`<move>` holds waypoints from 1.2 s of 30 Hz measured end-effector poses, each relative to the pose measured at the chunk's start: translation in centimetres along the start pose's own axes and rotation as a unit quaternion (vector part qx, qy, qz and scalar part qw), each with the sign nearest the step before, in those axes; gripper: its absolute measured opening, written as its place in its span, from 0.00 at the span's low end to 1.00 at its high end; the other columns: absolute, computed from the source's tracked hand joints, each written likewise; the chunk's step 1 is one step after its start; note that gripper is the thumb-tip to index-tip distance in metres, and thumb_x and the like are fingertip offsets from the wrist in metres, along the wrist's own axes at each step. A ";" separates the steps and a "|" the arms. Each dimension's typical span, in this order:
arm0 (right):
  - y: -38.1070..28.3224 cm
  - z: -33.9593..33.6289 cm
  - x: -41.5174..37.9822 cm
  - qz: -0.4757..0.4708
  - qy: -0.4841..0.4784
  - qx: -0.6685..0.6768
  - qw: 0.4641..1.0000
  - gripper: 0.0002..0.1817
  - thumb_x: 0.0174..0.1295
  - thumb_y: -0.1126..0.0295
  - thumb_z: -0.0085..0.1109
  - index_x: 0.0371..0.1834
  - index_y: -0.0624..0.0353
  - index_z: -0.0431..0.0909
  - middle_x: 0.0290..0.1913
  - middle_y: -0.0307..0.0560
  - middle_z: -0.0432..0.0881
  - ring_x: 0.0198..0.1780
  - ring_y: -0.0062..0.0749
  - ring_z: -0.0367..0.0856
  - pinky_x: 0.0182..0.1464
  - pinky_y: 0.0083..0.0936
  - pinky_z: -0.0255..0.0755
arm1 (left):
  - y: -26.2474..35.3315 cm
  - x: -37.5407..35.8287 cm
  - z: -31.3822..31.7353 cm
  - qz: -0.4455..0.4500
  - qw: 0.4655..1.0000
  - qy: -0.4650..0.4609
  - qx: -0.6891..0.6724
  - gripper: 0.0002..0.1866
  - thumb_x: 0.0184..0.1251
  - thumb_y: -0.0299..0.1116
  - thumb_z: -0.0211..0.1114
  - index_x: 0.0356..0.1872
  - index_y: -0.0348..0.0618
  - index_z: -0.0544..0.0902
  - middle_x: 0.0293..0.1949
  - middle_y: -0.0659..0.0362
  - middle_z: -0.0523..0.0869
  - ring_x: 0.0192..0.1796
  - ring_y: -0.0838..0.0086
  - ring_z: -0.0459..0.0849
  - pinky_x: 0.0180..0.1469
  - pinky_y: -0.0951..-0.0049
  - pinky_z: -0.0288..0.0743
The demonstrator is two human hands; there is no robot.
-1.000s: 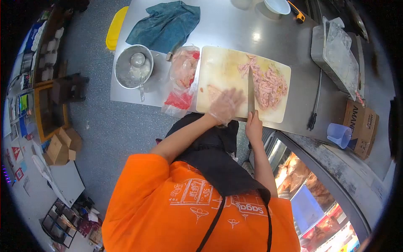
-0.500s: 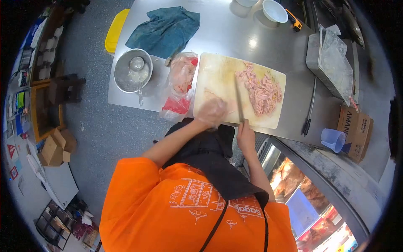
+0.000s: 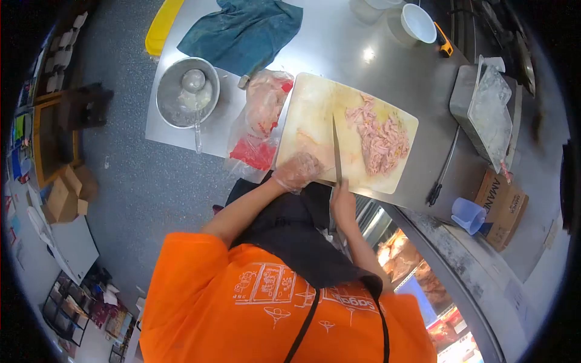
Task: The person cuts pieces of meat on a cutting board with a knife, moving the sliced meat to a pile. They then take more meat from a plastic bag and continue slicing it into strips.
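Note:
A white cutting board (image 3: 351,97) lies at the table's front edge, with a pile of sliced pink meat (image 3: 381,138) on its right half. My right hand (image 3: 343,204) is closed round the handle of a knife (image 3: 337,148), whose blade points away from me over the board. At the board's near left part is my left hand (image 3: 299,172) in a clear plastic glove, its fingers bent beside a thin pale piece of meat (image 3: 311,144); whether it grips the piece is hard to see. Left of the board sits a plastic bag of meat (image 3: 263,112).
A metal bowl (image 3: 171,100) with a ladle stands at the left, near a teal cloth (image 3: 242,36). White bowls (image 3: 417,24) are at the back. On the right are a metal tray (image 3: 463,100), a black-handled rod (image 3: 434,190), a plastic jug (image 3: 468,215) and a cardboard box (image 3: 502,209).
The knife has shifted left, away from the meat pile. My left hand has moved slightly towards me and left. The camera view has shifted a little.

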State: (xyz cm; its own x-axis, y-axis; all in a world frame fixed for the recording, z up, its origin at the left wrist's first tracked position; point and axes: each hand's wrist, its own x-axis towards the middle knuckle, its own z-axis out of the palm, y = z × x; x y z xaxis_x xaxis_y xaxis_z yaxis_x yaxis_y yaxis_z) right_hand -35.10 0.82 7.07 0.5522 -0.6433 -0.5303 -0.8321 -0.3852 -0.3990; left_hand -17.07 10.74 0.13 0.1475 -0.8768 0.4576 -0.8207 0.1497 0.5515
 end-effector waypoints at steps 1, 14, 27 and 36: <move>-2.3 -0.6 3.4 0.002 -0.010 -0.017 1.000 0.13 0.75 0.64 0.43 0.55 0.60 0.64 0.34 0.73 0.82 0.37 0.71 0.82 0.39 0.63 0.73 | -0.3 0.2 -0.1 -0.003 1.000 -0.001 -0.001 0.06 0.63 0.34 0.59 0.33 0.44 0.77 0.25 0.56 0.76 0.32 0.58 0.78 0.40 0.57 0.71; -2.7 0.1 0.7 -0.043 -0.003 0.000 0.999 0.15 0.77 0.61 0.43 0.54 0.63 0.65 0.29 0.74 0.80 0.34 0.73 0.80 0.36 0.63 0.71 | 0.0 -2.4 -0.3 -0.106 0.992 -0.008 -0.073 0.07 0.59 0.34 0.65 0.32 0.42 0.78 0.32 0.53 0.79 0.37 0.56 0.81 0.39 0.56 0.74; -9.2 0.8 10.2 -0.092 0.007 -0.052 0.994 0.14 0.74 0.67 0.45 0.54 0.67 0.64 0.31 0.73 0.81 0.36 0.70 0.82 0.38 0.59 0.74 | 0.4 -1.4 -0.5 -0.095 0.988 -0.102 -0.073 0.09 0.61 0.36 0.64 0.39 0.43 0.81 0.39 0.51 0.82 0.40 0.53 0.82 0.44 0.53 0.75; -0.6 3.6 -3.4 -0.010 -0.012 -0.006 1.000 0.15 0.77 0.62 0.43 0.54 0.64 0.63 0.28 0.74 0.80 0.32 0.74 0.80 0.35 0.63 0.71 | 0.9 0.1 -1.2 -0.160 0.973 -0.164 0.025 0.09 0.60 0.33 0.61 0.33 0.38 0.78 0.30 0.47 0.82 0.35 0.53 0.83 0.37 0.55 0.77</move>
State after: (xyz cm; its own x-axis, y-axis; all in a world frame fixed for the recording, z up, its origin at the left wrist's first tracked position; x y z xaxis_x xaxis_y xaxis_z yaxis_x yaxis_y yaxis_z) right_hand -36.25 5.58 6.43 0.5696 -0.6190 -0.5406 -0.8214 -0.4064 -0.4001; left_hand -17.18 11.36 1.48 0.2232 -0.9746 0.0164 -0.7882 -0.1706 0.5912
